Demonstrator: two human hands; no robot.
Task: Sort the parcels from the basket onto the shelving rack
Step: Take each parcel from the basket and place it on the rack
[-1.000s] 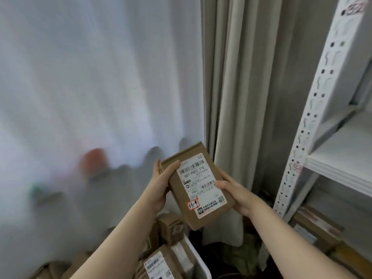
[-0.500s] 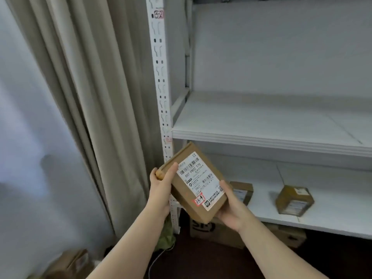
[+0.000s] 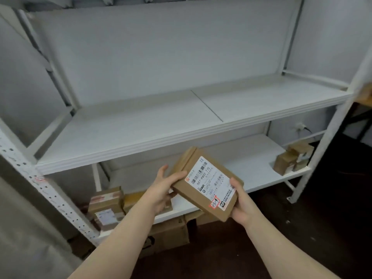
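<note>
beige curtain [image 3: 30,228] at the left, dark floor [image 3: 302,238] down below, plain grey wall [image 3: 161,53] behind — white plug [image 3: 299,125] and cable low on it

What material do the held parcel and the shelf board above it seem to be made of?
Held parcel: matte brown cardboard, by its colour and folded edge, with a white paper label. Shelf board: probably white laminated or painted wood, with faint grain and a layered front edge.

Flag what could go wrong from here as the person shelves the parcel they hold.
1. The flat brown cardboard parcel is tilted and held only at its ends by the left hand and right hand; if either grip loosens, it could drop.
2. If it goes to the white lower shelf, it might clip the white middle shelf above.
</note>
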